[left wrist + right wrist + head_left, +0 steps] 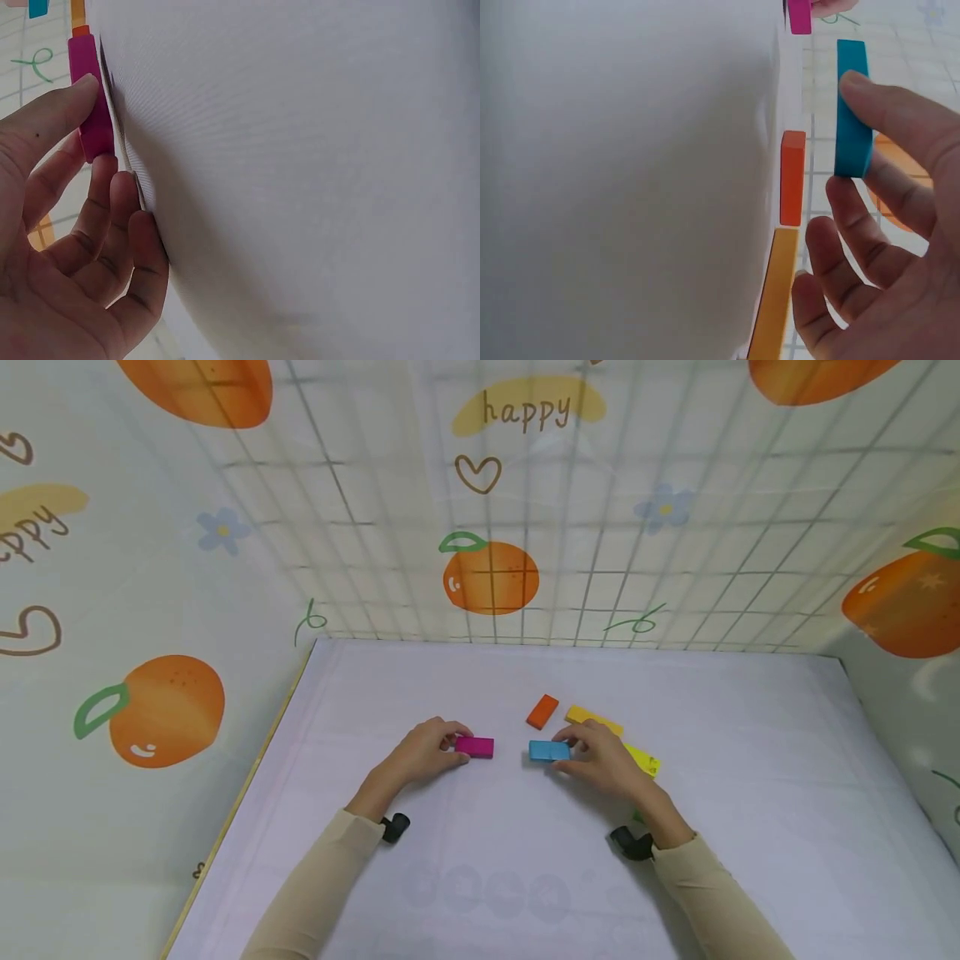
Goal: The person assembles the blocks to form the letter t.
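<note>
Two small blocks sit in pinched fingers: the left hand [431, 750] grips one end of the magenta block [476, 747] between thumb and fingertips, and the right hand [603, 760] holds the blue block [548, 751] the same way, its remaining fingers curving loosely below. The two blocks face each other near the middle of the white cloth [465, 827], roughly in line, with a gap between them. The right wrist view shows the blue one lifted clear of the cloth; whether the magenta one touches it I cannot tell. For good handling, a light pinch near the end, with the block level, should leave the facing ends free and prevent twisting, and the right hand would do well to avoid brushing the orange block [542, 712] and the amber block [775, 292] just beyond it. All these pieces are slim, straight-edged bars with flat faces and crisp corners (probably painted wood or plastic, though the pictures do not settle which). The magenta looks smooth and fairly matt, the blue evenly coloured. A yellow block [645, 760] lies partly behind the right hand, and the cloth shows a fine weave in the left wrist view.
</note>
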A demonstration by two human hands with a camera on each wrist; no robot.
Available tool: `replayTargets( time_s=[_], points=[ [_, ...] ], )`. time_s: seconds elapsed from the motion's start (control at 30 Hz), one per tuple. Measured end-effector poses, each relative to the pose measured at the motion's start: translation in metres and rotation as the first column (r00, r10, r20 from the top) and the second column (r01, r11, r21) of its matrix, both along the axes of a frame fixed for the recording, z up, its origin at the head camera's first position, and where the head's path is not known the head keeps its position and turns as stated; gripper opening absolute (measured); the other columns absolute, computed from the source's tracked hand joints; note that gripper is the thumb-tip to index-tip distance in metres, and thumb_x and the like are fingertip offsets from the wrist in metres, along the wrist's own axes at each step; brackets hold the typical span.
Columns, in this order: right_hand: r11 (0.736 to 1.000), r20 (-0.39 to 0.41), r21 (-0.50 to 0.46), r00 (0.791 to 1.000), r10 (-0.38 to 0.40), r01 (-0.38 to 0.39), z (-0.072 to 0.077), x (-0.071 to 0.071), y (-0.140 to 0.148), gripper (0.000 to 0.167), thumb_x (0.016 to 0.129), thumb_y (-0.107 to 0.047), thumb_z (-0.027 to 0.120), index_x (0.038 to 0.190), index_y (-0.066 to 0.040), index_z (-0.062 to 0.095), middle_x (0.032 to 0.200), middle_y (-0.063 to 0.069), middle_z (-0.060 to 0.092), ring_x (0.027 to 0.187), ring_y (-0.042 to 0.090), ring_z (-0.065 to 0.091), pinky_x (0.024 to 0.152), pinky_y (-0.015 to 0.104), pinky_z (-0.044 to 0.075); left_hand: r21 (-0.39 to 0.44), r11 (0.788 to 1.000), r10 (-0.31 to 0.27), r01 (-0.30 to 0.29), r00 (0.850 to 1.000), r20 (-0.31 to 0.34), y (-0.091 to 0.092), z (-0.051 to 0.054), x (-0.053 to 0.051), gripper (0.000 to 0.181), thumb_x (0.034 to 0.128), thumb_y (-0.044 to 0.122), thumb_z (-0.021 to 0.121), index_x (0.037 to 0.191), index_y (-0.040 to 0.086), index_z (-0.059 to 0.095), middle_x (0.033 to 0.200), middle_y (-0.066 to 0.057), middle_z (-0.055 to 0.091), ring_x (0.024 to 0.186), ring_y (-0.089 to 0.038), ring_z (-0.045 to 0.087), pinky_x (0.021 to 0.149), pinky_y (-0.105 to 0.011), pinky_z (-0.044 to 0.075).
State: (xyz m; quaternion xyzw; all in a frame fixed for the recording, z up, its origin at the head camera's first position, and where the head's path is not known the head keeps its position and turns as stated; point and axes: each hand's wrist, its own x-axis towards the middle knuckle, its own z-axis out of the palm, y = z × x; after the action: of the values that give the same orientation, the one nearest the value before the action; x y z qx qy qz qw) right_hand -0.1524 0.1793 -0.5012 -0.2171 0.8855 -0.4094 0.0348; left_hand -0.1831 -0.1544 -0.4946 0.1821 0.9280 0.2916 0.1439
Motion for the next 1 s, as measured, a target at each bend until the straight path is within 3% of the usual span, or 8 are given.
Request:
replayTargets(
  time_s=[1.0],
  points=[
    [1.0, 0.059, 0.025, 0.998, -0.009, 0.008, -0.005, -0.011, -0.034, 0.031, 0.083, -0.022, 0.084, 0.11, -0.016, 0.071, 0.101, 0.0, 0.062, 0.093, 0.02, 0.057, 0.081, 0.037, 0.049, -0.008, 1.0, 0.007, -0.007, 1.0, -0.003, 0.0, -0.005, 0.0, 0.035, 0.0866, 0.022, 0.08, 0.12, 0.021, 0.071, 0.094, 0.004, 0.06, 0.088, -0.017, 0.052, 0.077, -0.035, 0.045]
  ],
)
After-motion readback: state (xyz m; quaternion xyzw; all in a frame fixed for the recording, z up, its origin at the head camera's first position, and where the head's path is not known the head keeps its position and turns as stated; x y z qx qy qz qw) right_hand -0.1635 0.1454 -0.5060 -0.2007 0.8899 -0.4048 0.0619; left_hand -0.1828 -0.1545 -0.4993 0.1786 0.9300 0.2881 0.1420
